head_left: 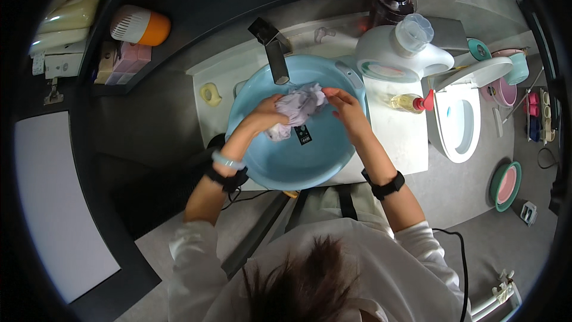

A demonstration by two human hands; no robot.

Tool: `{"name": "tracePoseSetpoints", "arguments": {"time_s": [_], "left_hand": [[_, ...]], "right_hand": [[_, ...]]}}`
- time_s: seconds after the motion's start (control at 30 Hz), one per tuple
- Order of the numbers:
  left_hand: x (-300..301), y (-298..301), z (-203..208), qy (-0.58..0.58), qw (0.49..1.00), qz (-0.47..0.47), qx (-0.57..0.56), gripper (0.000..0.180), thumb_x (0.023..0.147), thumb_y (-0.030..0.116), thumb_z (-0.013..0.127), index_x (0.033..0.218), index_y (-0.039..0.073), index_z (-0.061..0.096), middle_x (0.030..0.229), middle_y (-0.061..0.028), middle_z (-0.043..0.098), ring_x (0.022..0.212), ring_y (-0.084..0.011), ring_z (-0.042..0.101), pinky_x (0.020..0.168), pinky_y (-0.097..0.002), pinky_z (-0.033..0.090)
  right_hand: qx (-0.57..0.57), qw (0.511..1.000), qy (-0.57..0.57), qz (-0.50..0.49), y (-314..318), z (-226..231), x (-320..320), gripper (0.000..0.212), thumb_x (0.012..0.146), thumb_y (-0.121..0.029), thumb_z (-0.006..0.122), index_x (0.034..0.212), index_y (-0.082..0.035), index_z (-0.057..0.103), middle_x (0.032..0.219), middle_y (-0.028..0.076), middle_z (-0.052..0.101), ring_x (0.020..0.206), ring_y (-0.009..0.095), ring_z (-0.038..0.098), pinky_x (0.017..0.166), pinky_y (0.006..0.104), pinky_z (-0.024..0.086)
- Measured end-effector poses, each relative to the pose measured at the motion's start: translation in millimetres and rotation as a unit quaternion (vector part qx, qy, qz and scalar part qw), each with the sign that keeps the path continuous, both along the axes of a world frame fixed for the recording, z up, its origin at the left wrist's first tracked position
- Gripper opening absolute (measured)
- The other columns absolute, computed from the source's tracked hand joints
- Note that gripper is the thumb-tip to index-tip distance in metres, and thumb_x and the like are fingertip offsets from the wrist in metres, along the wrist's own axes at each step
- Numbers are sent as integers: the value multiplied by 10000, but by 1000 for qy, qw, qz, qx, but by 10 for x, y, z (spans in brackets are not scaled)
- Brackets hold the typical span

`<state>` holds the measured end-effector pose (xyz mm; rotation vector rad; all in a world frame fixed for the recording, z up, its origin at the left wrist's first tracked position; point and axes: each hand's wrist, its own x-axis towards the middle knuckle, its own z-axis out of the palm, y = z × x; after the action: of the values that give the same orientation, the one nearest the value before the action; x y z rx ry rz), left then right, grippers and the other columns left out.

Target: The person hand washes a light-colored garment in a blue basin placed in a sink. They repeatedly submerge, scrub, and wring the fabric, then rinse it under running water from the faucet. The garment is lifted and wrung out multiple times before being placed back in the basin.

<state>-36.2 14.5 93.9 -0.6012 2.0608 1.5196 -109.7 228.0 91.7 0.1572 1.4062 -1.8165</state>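
A pale lilac cloth [298,105], bunched and wrinkled, is held over the light blue basin [310,170], below the black faucet [276,62]. My left hand [266,115] is closed around the left side of the bundle. At its upper right edge, my right hand [348,110] pinches the fabric between thumb and fingers. Just under the cloth a small black label [303,135] shows against the basin; whether it is fixed to the basin or the cloth I cannot tell. The fabric hides part of the basin's inside.
Right of the basin stand a large white detergent jug [390,53] and a bottle of yellow liquid with a red cap [411,103] on the white counter [396,143]. A yellow ring-shaped item [210,94] lies at left. Further right is a toilet [459,122]. A dark shelf [238,0] overhangs the back.
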Motion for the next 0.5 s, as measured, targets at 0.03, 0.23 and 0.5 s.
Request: {"name": "tracePoseSetpoints", "arguments": {"time_s": [0.03,0.23,0.5], "left_hand": [[100,54,282,14,999,33,5,651,597,3,609,1222,-26,427,1091,-99,555,982,-173,533,856,-263,416],[438,382,1529,82,985,137,71,691,545,-47,582,1216,-66,419,1133,-120,532,1013,-186,526,901,-264,391],[850,338,1735,243,877,340,239,680,485,-14,473,1160,-93,451,1122,-187,524,1043,-288,517,933,-345,390]], "right_hand": [[8,999,-35,-20,-43,14,21,237,867,-190,516,1047,-49,579,992,28,584,939,125,509,849,239,364],[-12,988,-129,88,-420,-4,165,751,786,-557,488,1376,-151,263,1458,86,132,1325,338,94,1005,579,68],[-103,926,-326,158,-612,39,317,788,768,-601,515,1319,-70,327,1335,156,350,1207,323,347,959,568,232]]}}
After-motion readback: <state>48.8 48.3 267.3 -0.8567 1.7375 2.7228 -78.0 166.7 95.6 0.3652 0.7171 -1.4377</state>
